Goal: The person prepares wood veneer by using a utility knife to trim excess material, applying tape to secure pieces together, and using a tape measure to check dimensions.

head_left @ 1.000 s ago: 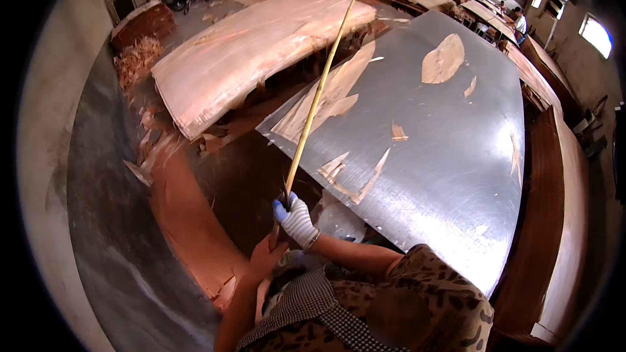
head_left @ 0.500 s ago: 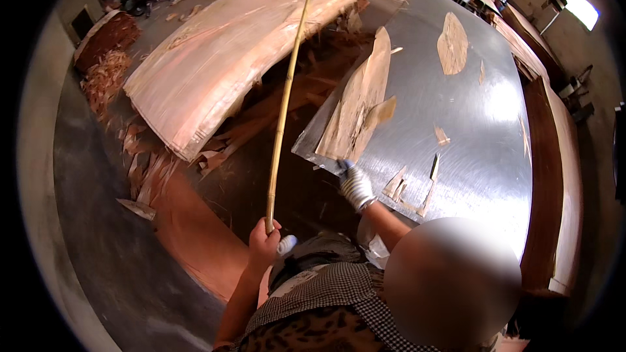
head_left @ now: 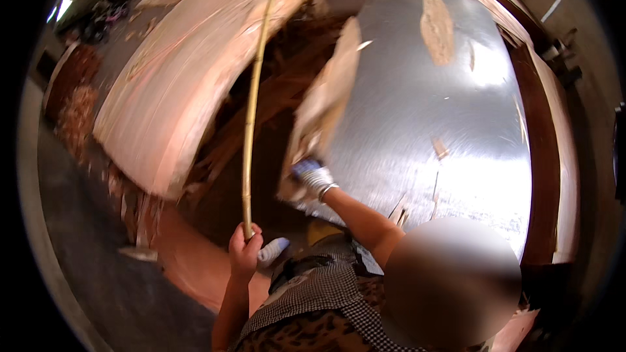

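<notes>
My bare left hand (head_left: 246, 249) is wrapped round the lower end of a long bamboo pole (head_left: 253, 101), which rises away from me. A white-and-blue item (head_left: 272, 251) shows beside this hand; I cannot make out what it is. My right hand (head_left: 314, 177), in a striped glove with blue fingers, rests on the near end of a ragged wood veneer strip (head_left: 331, 85). Motion blurs its fingers, so their grip is unclear. Under the strip's right side is a shiny metal table (head_left: 391, 124); the strip lies along its left edge.
A thick stack of pale veneer sheets (head_left: 189, 72) stands at the left. More veneer scraps (head_left: 437, 26) lie on the table. Shredded veneer (head_left: 78, 114) is heaped at the far left, and a reddish sheet (head_left: 189, 261) lies on the floor. Another stack (head_left: 548, 156) borders the table's right.
My right hand has moved left and onto the veneer strip, whose near end has shifted toward the table's left corner. My left hand still holds the pole. The whole view has shifted.
</notes>
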